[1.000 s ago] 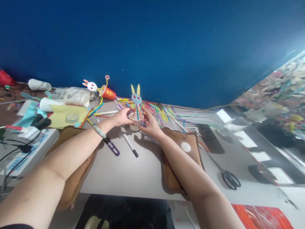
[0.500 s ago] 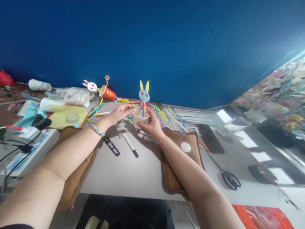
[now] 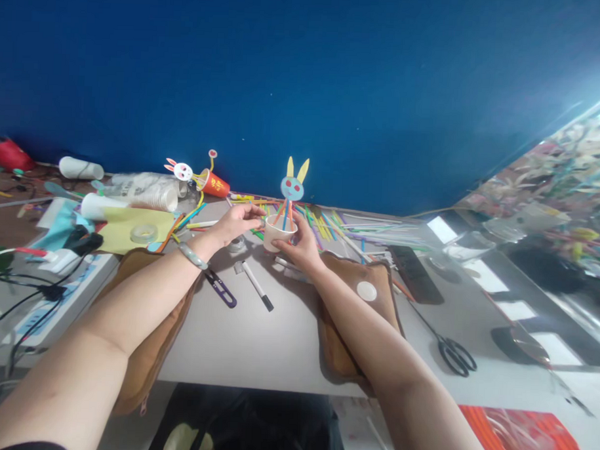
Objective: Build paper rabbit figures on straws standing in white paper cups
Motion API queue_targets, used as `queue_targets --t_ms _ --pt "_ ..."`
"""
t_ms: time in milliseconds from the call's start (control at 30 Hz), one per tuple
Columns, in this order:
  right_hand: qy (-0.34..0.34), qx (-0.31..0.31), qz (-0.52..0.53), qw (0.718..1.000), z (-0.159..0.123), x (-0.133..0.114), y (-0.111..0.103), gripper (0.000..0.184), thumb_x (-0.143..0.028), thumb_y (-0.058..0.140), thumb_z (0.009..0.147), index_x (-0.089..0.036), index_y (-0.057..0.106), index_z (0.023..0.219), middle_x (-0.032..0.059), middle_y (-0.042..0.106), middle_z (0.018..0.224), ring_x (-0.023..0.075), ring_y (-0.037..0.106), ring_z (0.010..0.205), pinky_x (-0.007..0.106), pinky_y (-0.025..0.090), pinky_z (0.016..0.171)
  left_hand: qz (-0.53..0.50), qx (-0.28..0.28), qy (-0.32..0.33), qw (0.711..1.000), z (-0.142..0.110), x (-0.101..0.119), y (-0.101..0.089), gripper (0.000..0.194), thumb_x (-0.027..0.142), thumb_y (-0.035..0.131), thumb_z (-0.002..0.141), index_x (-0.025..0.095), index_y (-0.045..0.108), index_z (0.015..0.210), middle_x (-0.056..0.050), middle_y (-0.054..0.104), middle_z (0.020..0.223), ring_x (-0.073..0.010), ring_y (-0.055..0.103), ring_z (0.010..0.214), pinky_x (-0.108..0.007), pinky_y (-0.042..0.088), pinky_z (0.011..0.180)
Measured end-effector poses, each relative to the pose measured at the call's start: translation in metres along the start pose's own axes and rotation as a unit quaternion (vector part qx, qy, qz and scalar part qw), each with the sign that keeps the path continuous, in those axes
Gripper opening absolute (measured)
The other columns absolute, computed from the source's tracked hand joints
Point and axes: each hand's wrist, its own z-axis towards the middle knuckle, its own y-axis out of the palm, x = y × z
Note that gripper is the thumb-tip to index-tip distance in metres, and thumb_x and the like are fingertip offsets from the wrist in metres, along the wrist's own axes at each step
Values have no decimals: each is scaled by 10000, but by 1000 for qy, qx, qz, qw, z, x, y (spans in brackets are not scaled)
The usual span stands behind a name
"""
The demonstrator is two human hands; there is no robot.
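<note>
My right hand (image 3: 303, 245) is wrapped around a white paper cup (image 3: 274, 238) from its right side, thumb across the front. Out of the cup rise orange and blue strips (image 3: 286, 215), carrying a light blue rabbit face (image 3: 292, 189) with red eyes and yellow ears. Just left of the cup, my left hand (image 3: 238, 224) has its fingers stretched toward the rim, holding nothing I can make out. A marker pen (image 3: 256, 287) and a purple-handled cutter (image 3: 221, 290) lie on the table below the hands.
Colourful sticks (image 3: 324, 226) are strewn behind the cup. To the left lie an orange cup with a white rabbit face (image 3: 182, 172), a tape roll (image 3: 143, 233) on yellow paper and a power strip (image 3: 61, 302). Black scissors (image 3: 456, 356) and a dark phone-like slab (image 3: 415, 275) lie right.
The cup with the rabbit face has moved to the right and turned in my right hand. My left hand has let go of its rim and stays just beside it.
</note>
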Motion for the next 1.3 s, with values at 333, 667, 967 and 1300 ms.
queue_targets --t_ms 333,667,967,1300 --pt "3 5 27 1000 0 -4 3 896 -489 849 694 -235 522 1488 131 570 1498 329 553 1367 458 448 1158 -4 14 30 999 -1 1 4 371 302 876 623 148 710 917 -32 722 901 -180 674 849 -383 567 876" --pt "25 13 42 999 0 -7 1 909 -522 873 685 -240 529 1478 129 563 1518 335 540 1385 459 438 1173 -90 13 -61 994 -1 1 6 373 265 850 617 155 703 942 -34 735 898 -175 699 842 -372 561 885" --pt "37 -90 88 991 -1 3 2 1168 -622 924 620 -221 398 1582 155 617 1448 371 564 1370 500 469 1142 -13 -21 -25 999 -1 11 -2 423 432 869 664 155 750 961 -46 740 927 -165 646 835 -308 482 814" --pt "33 -138 51 989 -11 -4 6 1099 -435 892 691 -232 324 1610 130 698 1300 312 681 1207 458 541 1065 45 -42 98 993 -9 18 7 468 601 850 703 152 736 774 -13 671 692 -130 562 618 -282 454 643"
